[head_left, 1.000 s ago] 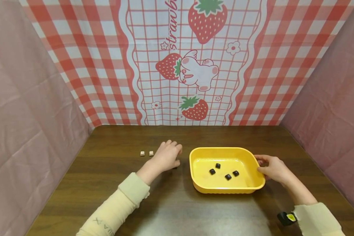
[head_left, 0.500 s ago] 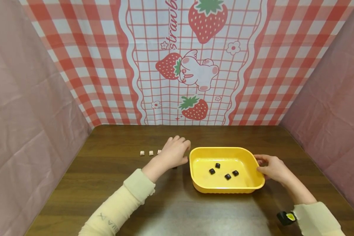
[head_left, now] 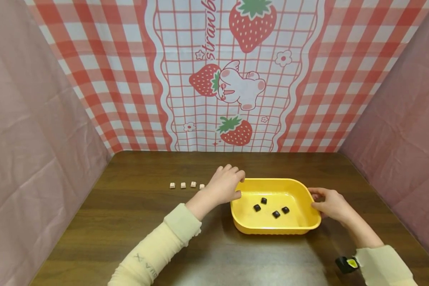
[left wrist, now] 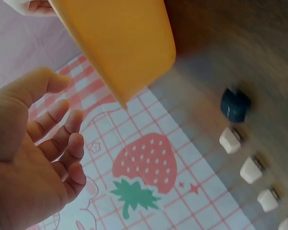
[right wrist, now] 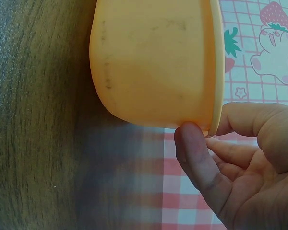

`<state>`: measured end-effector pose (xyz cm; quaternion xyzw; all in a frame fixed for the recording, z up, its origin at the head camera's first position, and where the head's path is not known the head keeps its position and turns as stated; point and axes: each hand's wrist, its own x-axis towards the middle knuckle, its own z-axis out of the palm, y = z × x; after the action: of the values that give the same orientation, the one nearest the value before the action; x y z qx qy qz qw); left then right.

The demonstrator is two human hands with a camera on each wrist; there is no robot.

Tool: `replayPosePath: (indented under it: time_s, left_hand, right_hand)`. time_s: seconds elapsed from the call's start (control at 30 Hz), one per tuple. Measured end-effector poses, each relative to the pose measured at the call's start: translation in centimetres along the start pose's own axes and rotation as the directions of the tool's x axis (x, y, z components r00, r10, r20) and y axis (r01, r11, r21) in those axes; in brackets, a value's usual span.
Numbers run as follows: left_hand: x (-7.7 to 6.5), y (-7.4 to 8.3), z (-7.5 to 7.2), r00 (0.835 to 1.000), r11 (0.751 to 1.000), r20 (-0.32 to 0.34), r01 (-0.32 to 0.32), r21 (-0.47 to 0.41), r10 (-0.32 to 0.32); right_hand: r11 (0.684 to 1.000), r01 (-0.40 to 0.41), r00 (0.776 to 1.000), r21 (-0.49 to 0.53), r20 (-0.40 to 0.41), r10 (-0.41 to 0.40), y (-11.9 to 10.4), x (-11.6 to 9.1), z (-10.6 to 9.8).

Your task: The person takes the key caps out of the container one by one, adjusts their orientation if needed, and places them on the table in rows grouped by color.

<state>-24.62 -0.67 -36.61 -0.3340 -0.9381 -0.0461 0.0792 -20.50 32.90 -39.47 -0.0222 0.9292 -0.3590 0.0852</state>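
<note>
My left hand (head_left: 223, 184) hovers at the left rim of a yellow plastic bin (head_left: 276, 229), fingers loosely curled. In the left wrist view, the thumb and fingers (left wrist: 62, 139) are apart, and I see nothing between them. Several black keycaps (head_left: 276, 214) lie loose on the bin's floor. With thumb and fingers, my right hand (head_left: 330, 203) pinches the bin's right end at the rim; the right wrist view shows the thumb (right wrist: 194, 148) against the outer wall. White keycaps (head_left: 183, 185) stand in a row left of the bin, near a black keycap (left wrist: 235, 104) that my left arm hides from the head view.
The dark wooden table (head_left: 128, 230) carries everything. A checked strawberry cloth (head_left: 218, 79) hangs behind it, and pinkish cloth (head_left: 50, 139) walls both sides. A small black device (head_left: 346, 264) sits at the right wrist.
My left hand has moved right, from beside the white keycaps to the bin's left rim, uncovering more of the row. The right hand and the bin have stayed in place.
</note>
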Motion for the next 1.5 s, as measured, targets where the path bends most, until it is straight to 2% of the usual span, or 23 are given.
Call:
replayPosePath:
  time_s: [0.37,0.67,0.83,1.27,1.5]
  left_hand:
    - [1.6,2.1,2.2,0.998,0.998,0.021,-0.062,0.012,0.062]
    - [2.4,3.5,3.7,0.989,0.994,0.1,-0.111,-0.01,0.111]
    - [2.8,3.9,4.6,0.98,0.988,0.129,-0.153,0.0,0.151]
    - [3.6,4.2,6.5,0.958,0.98,0.218,-0.197,0.03,0.186]
    - [3.6,4.2,6.7,0.953,0.972,0.212,-0.231,0.047,0.216]
  right_hand:
    - [1.0,-0.002,1.0,-0.001,0.001,0.002,0.0,-0.1,0.0]
    - [1.0,0.002,1.0,0.001,-0.003,-0.002,-0.1,0.0,0.0]
    - [1.0,0.008,1.0,0.003,-0.004,-0.008,0.0,0.0,0.1]
    - [1.0,0.008,1.0,0.001,0.0,-0.008,0.0,-0.1,-0.1]
    - [1.0,0.009,1.0,0.004,0.001,-0.009,0.0,-0.1,0.0]
